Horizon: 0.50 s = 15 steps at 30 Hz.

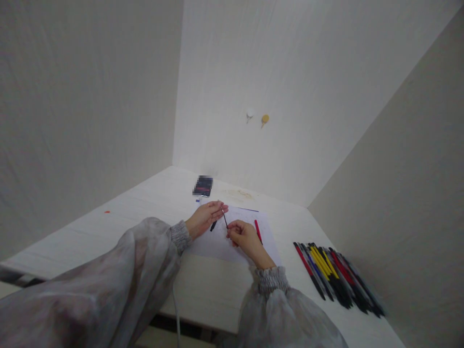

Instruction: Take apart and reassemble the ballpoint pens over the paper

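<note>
Over a sheet of white paper (206, 249), my left hand (206, 218) and my right hand (246, 238) hold a thin dark pen refill (224, 219) between them. The fingers of my left hand close on its upper end, while my right hand pinches the lower end. Just under my left hand, a short black pen part (213, 225) lies on the paper. A red pen piece (257, 229) rests beyond my right hand, its near end partly hidden. Another thin dark stick (249, 209) lies along the paper's far edge.
Many red, yellow, grey and black pens (333, 275) lie in a row on the right of the white table (145, 200). A pixelated dark phone-like object (203, 186) is at the back. Walls enclose three sides, with two hooks (265, 119) on the back wall. A cable (176, 309) hangs in front.
</note>
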Tool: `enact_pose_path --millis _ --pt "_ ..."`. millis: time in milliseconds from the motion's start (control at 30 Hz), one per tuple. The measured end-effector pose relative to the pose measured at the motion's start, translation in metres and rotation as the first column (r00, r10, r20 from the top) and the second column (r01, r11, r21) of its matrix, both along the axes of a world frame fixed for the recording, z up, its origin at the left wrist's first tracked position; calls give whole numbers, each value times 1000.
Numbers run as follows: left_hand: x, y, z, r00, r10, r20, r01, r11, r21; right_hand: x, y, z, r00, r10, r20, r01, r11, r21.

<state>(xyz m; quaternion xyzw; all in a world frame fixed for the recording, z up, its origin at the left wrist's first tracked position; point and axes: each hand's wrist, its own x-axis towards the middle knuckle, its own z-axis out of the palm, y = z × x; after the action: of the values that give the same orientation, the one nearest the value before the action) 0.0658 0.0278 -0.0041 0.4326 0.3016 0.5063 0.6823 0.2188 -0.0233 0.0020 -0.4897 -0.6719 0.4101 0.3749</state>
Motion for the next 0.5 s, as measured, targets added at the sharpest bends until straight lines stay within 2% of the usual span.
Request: enact_pose_path --millis 333,500 --pt "2 0 0 996 -38 86 42 998 -45 2 2 -2 1000 -7 24 6 1000 19" --pt "4 -5 5 999 -47 24 47 999 -22 1 3 -2 999 -36 3 36 999 23"
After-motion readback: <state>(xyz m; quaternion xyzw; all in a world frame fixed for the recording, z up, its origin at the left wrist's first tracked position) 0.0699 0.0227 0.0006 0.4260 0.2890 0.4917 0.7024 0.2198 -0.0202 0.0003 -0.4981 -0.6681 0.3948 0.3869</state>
